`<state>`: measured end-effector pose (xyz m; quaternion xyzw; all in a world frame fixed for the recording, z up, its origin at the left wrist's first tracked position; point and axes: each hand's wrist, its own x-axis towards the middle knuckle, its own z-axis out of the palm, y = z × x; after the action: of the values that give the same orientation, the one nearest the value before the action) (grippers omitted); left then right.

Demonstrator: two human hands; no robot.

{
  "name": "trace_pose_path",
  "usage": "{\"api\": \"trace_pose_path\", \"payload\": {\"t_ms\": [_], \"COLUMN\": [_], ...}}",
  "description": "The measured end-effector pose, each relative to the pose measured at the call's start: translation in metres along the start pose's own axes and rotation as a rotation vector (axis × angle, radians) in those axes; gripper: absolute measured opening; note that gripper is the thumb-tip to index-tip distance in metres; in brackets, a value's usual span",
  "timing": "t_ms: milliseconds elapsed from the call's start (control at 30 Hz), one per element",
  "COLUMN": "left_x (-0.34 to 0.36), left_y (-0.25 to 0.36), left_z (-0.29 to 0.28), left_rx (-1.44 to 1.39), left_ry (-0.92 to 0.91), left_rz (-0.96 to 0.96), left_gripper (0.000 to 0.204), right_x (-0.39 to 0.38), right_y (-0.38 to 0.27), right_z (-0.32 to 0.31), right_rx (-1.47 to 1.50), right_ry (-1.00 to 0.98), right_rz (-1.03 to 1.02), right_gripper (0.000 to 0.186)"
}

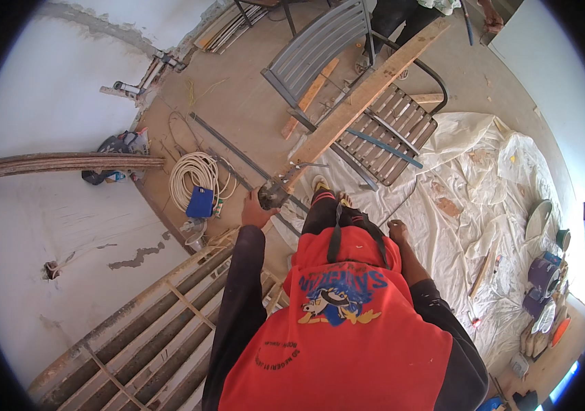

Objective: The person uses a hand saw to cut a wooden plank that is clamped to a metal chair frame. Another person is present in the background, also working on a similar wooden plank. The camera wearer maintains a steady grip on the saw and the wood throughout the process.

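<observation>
A long wooden plank rests across a grey metal-framed chair and runs toward me. At its near end sits a dark metal block that looks like a small vise, with a thin bar beside it. My left hand is closed around the near side of that block, partly hiding it. My right hand hangs by my hip with its fingers curled; whatever may be in them is hidden. A thin dark rod runs close by it. A blue strip lies across the slatted seat.
Crumpled plastic sheeting covers the floor at right, with paint cans along its edge. At left are coiled pale cable, a blue box, long metal bars and a slatted frame. Another person's hand shows at far right.
</observation>
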<state>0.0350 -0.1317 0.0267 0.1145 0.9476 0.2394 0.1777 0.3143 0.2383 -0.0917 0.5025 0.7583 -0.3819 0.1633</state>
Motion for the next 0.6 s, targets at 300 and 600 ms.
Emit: {"api": "trace_pose_path", "payload": {"t_ms": [300, 600], "left_x": [0.004, 0.004], "left_y": [-0.015, -0.009], "left_z": [0.013, 0.021], "left_rx": [-0.057, 0.025], "left_ry": [-0.004, -0.028], "left_rz": [0.011, -0.034], "left_gripper": [0.089, 0.092], "right_x": [0.007, 0.009], "right_y": [-0.011, 0.007], "right_z": [-0.008, 0.002], "right_rx": [0.007, 0.011], "right_ry": [0.03, 0.131], "right_rz": [0.009, 0.007], "right_gripper": [0.036, 0.032]}}
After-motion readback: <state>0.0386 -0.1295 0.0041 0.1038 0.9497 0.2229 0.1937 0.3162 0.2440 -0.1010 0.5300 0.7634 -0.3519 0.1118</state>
